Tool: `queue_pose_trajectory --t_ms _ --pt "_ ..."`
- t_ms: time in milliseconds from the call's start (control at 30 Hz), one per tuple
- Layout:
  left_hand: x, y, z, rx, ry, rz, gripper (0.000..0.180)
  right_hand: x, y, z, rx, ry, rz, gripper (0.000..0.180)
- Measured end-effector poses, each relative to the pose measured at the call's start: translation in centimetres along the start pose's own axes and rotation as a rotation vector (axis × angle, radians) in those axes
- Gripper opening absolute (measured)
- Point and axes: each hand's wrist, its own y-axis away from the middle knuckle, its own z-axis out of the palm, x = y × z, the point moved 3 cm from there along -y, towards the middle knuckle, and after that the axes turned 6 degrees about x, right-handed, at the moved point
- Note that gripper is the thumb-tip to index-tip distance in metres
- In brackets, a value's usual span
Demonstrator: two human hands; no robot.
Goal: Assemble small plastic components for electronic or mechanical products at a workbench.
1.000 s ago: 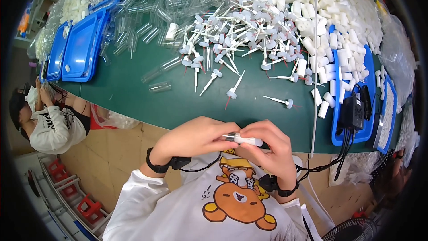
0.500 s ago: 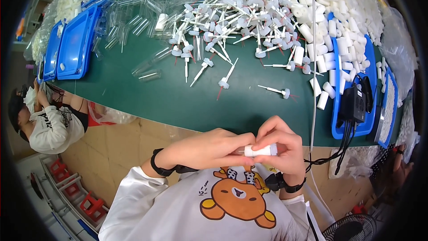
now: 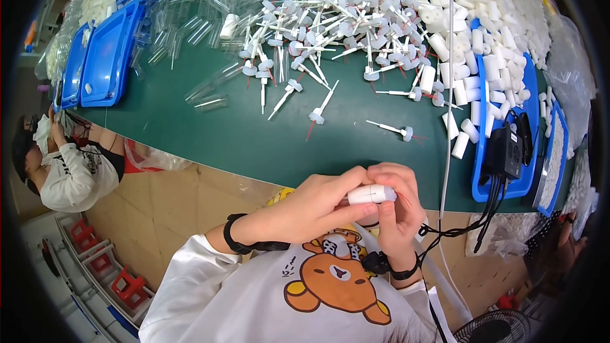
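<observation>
Well, the left hand (image 3: 316, 204) pinches a cylinder (image 3: 363, 195), right hand (image 3: 401, 215) curled alongside.

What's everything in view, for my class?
Held cylinder: one, white, lower centre
Stemmed discs: many, grey, centre
Clear tubes: many, colourless, upper left
Loose cylinders: many, white, mostly right
Trays: several, blue, both sides
Box: one, black, right side
Table: one, green, centre
Stools: three, red, lower left
Fan: one, black, lower right
Co-worker: one, white top, left
Wristbands: two, black, wrists
Left grip: one, bare, around cylinder
Right grip: one, bare, at cylinder's end
</observation>
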Motion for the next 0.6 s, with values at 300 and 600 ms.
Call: queue_pose_trajectory --t_ms 300,600 --pt "-0.2 -0.4 0.1 0.024 0.044 0.042 0.029 0.8 0.9 1.5 0.034 -0.159 -0.011 0.064" --pt "-3.4 -0.4 2.1 -0.019 0.568 -0.069 0.033 -0.3 0.0 1.1 -0.062 0.173 -0.055 0.079"
